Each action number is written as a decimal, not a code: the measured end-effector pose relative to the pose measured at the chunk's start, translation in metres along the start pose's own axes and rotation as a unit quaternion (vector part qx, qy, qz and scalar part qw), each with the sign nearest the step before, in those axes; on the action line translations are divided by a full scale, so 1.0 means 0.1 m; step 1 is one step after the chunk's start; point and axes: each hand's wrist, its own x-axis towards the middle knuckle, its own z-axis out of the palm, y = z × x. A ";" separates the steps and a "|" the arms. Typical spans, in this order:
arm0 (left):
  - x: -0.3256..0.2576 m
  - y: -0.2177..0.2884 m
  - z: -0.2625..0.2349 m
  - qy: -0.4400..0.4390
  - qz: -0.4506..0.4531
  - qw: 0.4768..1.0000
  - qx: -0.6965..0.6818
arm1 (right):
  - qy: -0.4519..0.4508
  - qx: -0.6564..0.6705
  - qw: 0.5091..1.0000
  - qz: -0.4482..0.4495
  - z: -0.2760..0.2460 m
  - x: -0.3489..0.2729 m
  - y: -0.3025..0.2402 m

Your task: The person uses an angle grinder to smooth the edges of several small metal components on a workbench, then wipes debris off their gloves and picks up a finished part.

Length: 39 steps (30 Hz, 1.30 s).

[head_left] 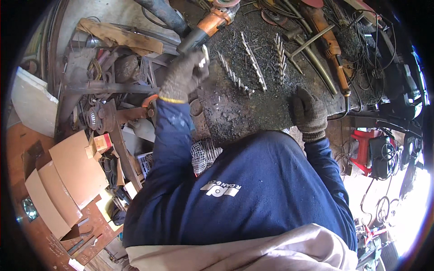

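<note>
Gloved left hand [184,74] around angle grinder [209,26]

Orange grinder [209,27], perhaps grey gloves [183,76].

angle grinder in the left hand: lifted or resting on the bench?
Lifted, as far as visible. The gloved left hand grips the orange angle grinder by its body, angled over the workbench edge; disc contact cannot be told.

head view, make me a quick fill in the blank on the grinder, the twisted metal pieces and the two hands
1. The left hand grips an angle grinder whose body is ____ in colour.
2. The right hand rests on the ____ of the workbench.
3. The number of twisted metal pieces lying on the bench is ____.
4. Both hands wear ____.

Missing words: orange; edge; three; gloves
</note>
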 end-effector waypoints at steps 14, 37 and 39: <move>2.58 1.26 0.45 0.144 0.099 0.984 -0.026 | -0.002 -0.028 1.000 0.010 -0.07 0.05 -0.07; 0.45 0.63 0.20 0.117 0.263 0.704 0.649 | 0.023 -0.017 1.000 -0.007 0.05 0.02 0.02; 0.30 0.26 -0.01 0.119 0.193 0.691 0.686 | 0.013 -0.011 1.000 0.010 0.01 0.03 -0.05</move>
